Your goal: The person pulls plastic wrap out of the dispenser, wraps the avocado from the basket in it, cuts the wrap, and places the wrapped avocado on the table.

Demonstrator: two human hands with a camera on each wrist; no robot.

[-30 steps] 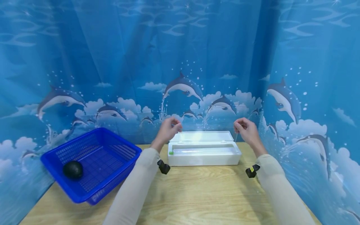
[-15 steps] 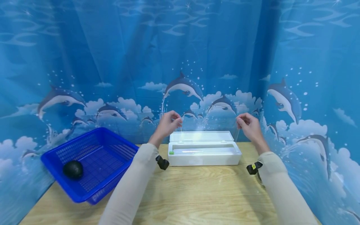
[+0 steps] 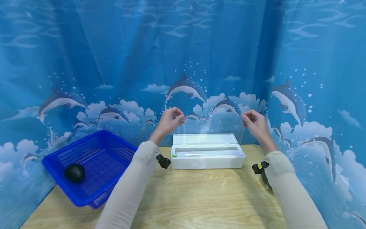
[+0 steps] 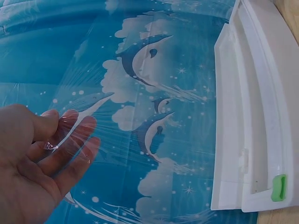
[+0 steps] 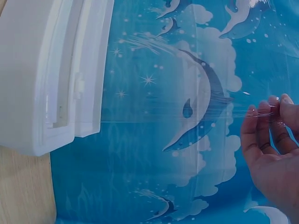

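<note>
A sheet of clear cling film point(image 4: 117, 130) rises from the long white cling film dispenser point(image 3: 208, 163), whose lid point(image 3: 204, 139) is flipped up at the back. My left hand point(image 3: 171, 121) pinches the film's upper left corner between thumb and fingers, where it bunches up. At the other top corner my right hand point(image 3: 255, 125) pinches the film the same way, gathering it into creases in the right wrist view. Both hands are above and behind the dispenser, about its length apart. A green slide cutter point(image 4: 279, 187) sits at the dispenser's left end.
To the left, a blue plastic basket point(image 3: 114, 190) holds a dark, avocado-like fruit point(image 3: 74, 172). A dark, shiny object point(image 3: 265, 182) lies on the wooden table point(image 3: 206, 200), partly hidden by my right sleeve. A dolphin-print curtain point(image 3: 200, 47) hangs close behind the dispenser.
Both hands have risen and moved slightly apart, drawing more cling film up out of the dispenser. The dispenser and basket have stayed in place.
</note>
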